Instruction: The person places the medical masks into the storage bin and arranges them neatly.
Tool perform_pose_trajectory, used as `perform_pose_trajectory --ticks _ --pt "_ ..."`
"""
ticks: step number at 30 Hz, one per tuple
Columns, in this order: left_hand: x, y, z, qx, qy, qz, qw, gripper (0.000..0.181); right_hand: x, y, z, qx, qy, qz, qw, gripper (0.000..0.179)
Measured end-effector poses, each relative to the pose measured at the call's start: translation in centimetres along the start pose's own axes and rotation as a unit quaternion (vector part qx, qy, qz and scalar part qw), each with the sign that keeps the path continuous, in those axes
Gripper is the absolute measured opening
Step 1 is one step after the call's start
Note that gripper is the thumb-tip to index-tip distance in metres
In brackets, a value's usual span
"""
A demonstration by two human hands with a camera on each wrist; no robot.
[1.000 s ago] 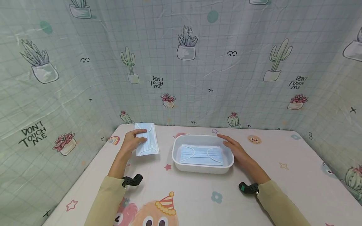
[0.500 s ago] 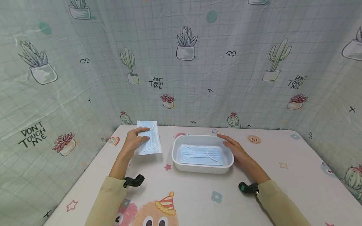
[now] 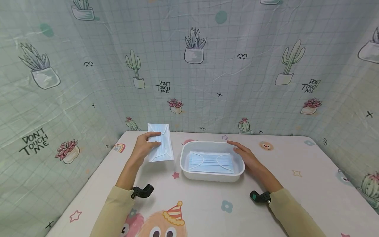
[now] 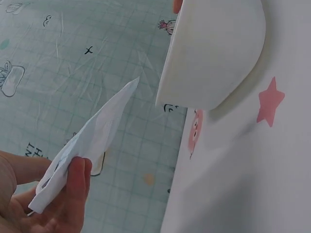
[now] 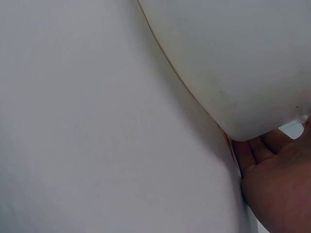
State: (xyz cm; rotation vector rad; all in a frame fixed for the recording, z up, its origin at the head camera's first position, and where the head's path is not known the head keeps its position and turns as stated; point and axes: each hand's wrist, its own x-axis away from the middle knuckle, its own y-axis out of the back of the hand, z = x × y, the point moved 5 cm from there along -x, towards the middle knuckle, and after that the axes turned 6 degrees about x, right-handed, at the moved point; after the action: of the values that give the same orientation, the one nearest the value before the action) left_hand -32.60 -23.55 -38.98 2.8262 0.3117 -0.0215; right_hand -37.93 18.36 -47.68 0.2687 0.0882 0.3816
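In the head view, my left hand (image 3: pixel 142 148) pinches a light blue disposable face mask (image 3: pixel 162 148) between thumb and fingers, raised left of a white plastic tub (image 3: pixel 211 177). From the left wrist, that same mask (image 4: pixel 97 131) shows nearly edge-on, its far corner short of the tub's wall (image 4: pixel 218 53). A second blue face mask (image 3: pixel 211 162) lies flat inside the tub, ear loops on top. My right hand (image 3: pixel 248 158) holds the tub's right end at the rim. In the right wrist view, its fingers (image 5: pixel 265 148) bend against the tub's outside; the fingertips are partly hidden.
The tub stands on a white tabletop (image 3: pixel 201 204) printed with cartoon figures and stars. A grid-patterned curtain (image 3: pixel 219 79) rises behind the table and along both sides. Each wrist wears a black camera mount (image 3: pixel 142 191).
My left hand has carried its mask slightly up and to the right, closer to the tub. The right hand, the tub and the mask inside it have stayed in place.
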Motion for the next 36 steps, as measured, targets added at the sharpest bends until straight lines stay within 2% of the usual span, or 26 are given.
perform_pose_trajectory --ticks 10,21,30,36 --pt "0.6 -1.0 -0.7 0.007 -0.016 0.01 0.9998 0.046 0.2 0.0 0.1 -0.001 -0.005 -0.001 1.0 0.049" --pt "1.1 -2.8 -1.0 0.012 -0.021 0.032 0.9992 0.045 0.0 0.0 0.0 0.008 -0.002 -0.003 1.0 0.049" --pt "1.8 -5.1 -1.4 0.012 -0.04 0.044 0.9982 0.044 0.1 0.0 0.0 0.007 0.005 -0.002 1.0 0.049" --pt "2.1 -7.1 -1.7 0.022 -0.051 0.07 0.996 0.044 0.0 0.0 -0.4 0.006 0.0 -0.001 1.0 0.048"
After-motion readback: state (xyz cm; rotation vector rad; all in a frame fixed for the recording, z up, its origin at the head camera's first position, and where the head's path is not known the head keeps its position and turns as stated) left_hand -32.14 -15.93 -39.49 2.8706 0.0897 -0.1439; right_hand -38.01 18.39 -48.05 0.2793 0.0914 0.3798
